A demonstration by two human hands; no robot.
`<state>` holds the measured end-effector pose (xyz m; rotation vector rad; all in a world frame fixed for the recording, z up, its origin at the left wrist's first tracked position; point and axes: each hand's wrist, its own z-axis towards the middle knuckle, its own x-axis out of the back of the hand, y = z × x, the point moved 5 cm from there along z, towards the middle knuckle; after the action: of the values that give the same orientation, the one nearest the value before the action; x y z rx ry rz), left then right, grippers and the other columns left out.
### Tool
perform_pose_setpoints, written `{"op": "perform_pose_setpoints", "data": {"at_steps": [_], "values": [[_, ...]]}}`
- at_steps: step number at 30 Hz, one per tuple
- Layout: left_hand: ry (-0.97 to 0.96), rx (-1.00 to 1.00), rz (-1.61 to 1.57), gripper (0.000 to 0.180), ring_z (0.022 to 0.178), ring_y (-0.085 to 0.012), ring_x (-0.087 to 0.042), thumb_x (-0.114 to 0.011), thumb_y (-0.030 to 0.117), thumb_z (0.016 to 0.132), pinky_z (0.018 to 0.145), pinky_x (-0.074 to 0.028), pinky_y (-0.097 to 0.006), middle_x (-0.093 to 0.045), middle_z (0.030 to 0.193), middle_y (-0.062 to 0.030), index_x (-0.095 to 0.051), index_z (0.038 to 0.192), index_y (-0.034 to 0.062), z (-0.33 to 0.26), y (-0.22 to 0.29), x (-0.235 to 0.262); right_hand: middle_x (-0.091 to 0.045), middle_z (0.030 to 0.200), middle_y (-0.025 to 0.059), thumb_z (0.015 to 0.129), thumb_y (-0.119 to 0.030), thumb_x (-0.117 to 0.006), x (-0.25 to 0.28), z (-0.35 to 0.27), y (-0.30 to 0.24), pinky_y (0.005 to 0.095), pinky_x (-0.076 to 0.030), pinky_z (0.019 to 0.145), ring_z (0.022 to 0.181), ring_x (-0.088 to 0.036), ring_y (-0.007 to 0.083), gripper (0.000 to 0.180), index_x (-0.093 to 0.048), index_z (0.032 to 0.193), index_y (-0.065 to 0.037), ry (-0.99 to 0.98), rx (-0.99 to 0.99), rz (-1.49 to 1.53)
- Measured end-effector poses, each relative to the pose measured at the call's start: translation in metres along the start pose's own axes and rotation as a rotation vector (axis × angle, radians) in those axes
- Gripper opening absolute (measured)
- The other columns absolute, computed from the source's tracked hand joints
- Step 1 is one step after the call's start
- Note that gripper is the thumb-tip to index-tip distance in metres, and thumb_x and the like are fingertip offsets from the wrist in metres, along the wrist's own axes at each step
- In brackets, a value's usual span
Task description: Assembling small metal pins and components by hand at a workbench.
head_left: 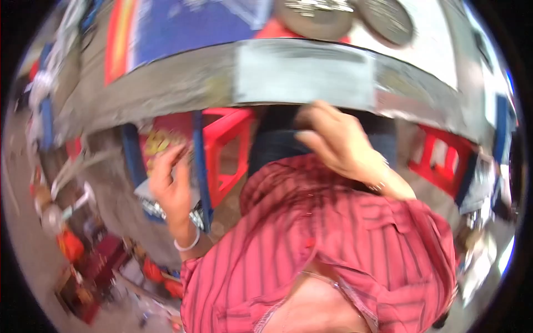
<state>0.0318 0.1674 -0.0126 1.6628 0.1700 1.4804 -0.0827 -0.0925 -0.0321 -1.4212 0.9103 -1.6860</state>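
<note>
My left hand (171,180) is raised left of my body, beside a blue table leg (201,172). Its thumb and fingers stand apart with nothing visible between them. Just below the table's front edge is my right hand (338,139), in front of my lap. Its fingers point up and left, the thumb away from them, and I see nothing in it; motion blurs the fingertips. Two round, flat metal pieces (319,25), (386,21) with shiny bits on them lie on the table beyond my right hand.
The worn grey table edge (161,91) carries a pale plate (305,75) in its middle. A blue sheet (194,28) lies on top at left. Beneath are a red plastic stool (227,150) and, at right, another red plastic piece (441,161). Cluttered goods (105,258) fill the lower left.
</note>
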Motion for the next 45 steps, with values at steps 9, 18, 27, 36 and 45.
{"op": "perform_pose_setpoints", "data": {"at_steps": [9,18,27,36,45], "values": [[-0.752,0.164,-2.193,0.088,0.139,-0.0359,-0.013,-0.029,0.065,0.089,0.110,-0.017,-0.054,-0.008,0.149,-0.0266,-0.005,0.145,0.0018,0.059,0.101,-0.077,-0.054,0.082,0.0147,0.091,-0.015,-0.052,0.016,-0.013,-0.002,0.0360,-0.045,0.068,0.074,-0.055,0.0322,0.016,-0.054,0.090,0.001,0.095,-0.063,0.148],[-0.571,-0.073,-1.823,0.054,0.112,-0.0347,-0.049,-0.041,0.037,0.095,0.092,-0.041,-0.047,-0.047,0.123,-0.0247,-0.035,0.130,-0.0032,0.051,0.105,-0.088,-0.055,0.083,0.0174,0.088,-0.016,-0.056,0.023,-0.022,0.008,0.0409,-0.045,0.067,0.077,-0.057,0.0367,0.016,-0.054,0.089,0.000,0.145,-0.127,0.078],[-1.052,-1.585,-1.937,0.016,0.067,-0.0238,-0.060,-0.049,0.007,0.088,0.059,-0.050,-0.036,-0.061,0.081,-0.0128,-0.058,0.096,-0.0036,-0.009,0.198,0.068,-0.047,0.078,0.0184,0.090,-0.024,-0.054,-0.010,-0.011,0.008,0.0443,-0.042,0.062,0.072,-0.051,0.0382,0.029,-0.044,0.082,0.001,0.084,0.128,0.088],[-1.326,-1.570,-2.165,0.021,0.073,-0.0264,-0.061,-0.046,0.011,0.090,0.064,-0.050,-0.036,-0.061,0.088,-0.0162,-0.059,0.097,-0.0038,0.005,0.061,0.184,-0.048,0.079,0.0186,0.091,-0.025,-0.054,-0.002,-0.016,0.004,0.0440,-0.041,0.064,0.073,-0.050,0.0385,0.030,-0.045,0.086,0.003,0.132,0.131,0.153],[-1.504,-1.514,-2.228,0.027,0.080,-0.0289,-0.062,-0.044,0.015,0.092,0.069,-0.050,-0.036,-0.061,0.095,-0.0197,-0.061,0.097,-0.0041,-0.019,0.127,0.122,-0.051,0.084,0.0175,0.090,-0.023,-0.056,0.004,-0.014,-0.003,0.0413,-0.044,0.066,0.077,-0.054,0.0361,0.027,-0.049,0.090,0.003,0.118,0.145,0.160]]}}
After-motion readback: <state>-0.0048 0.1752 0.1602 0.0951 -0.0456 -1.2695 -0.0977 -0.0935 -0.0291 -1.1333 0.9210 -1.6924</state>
